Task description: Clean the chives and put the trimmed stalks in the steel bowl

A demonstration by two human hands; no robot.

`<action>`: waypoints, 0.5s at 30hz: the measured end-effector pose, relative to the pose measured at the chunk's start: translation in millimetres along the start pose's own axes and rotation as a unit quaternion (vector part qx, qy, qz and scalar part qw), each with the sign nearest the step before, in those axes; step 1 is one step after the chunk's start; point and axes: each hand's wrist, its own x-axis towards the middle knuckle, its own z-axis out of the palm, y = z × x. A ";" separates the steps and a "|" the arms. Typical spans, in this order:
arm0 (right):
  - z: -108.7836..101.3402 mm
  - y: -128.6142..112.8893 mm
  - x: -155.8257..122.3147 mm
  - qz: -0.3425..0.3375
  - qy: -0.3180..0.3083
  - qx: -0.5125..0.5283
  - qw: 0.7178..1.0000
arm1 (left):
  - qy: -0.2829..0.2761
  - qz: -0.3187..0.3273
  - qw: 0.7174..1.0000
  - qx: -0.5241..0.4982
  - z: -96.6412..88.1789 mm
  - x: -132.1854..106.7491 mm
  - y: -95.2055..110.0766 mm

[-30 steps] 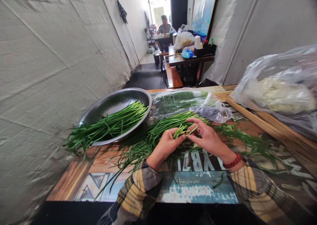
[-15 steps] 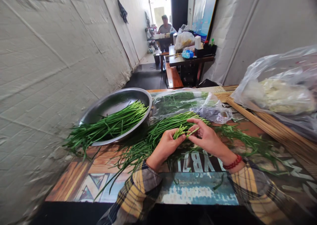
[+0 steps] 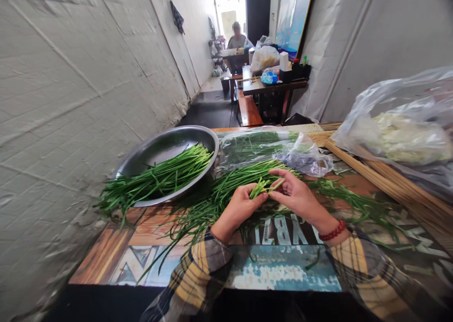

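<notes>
My left hand (image 3: 240, 206) is closed around a small bunch of garlic chives (image 3: 260, 188), their pale cut ends poking out past the thumb. Beside it, my right hand (image 3: 295, 194) pinches one chive stalk (image 3: 278, 185) between thumb and fingers, close to the bunch's ends. Under and behind both hands lies a loose pile of chives (image 3: 226, 185) on the patterned table (image 3: 283, 270). To the left, a steel basin (image 3: 155, 147) holds many more chives (image 3: 170, 171), with their green leaves hanging over its rim.
Behind the pile lies a clear plastic bag of greens (image 3: 258, 145). At right are wooden sticks (image 3: 382, 180), a plastic bag with pale contents (image 3: 403, 133) and scattered trimmings (image 3: 357, 199). A wall (image 3: 71, 100) borders the left. A person (image 3: 237, 38) sits at a far table.
Both hands stay almost in place, still holding the bunch and the stalk. The whole view has shifted slightly; the basin and pile look unchanged.
</notes>
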 end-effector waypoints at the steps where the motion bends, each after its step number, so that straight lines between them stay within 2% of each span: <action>1: -0.6 0.7 0.4 0.005 -0.006 0.017 1.000 | -0.007 -0.001 1.000 0.004 -0.3 0.0 -0.5; 5: -1.6 0.4 1.6 0.025 -0.010 0.066 0.997 | -0.026 -0.004 1.000 -0.012 -0.7 -0.4 -1.5; 9: -2.9 -2.6 1.9 0.021 -0.002 0.080 0.997 | -0.019 -0.005 0.999 -0.047 -0.4 -1.3 0.0; 15: -10.7 1.3 1.9 -0.003 0.038 0.004 0.999 | -0.004 -0.011 0.999 -0.039 0.8 -2.5 5.8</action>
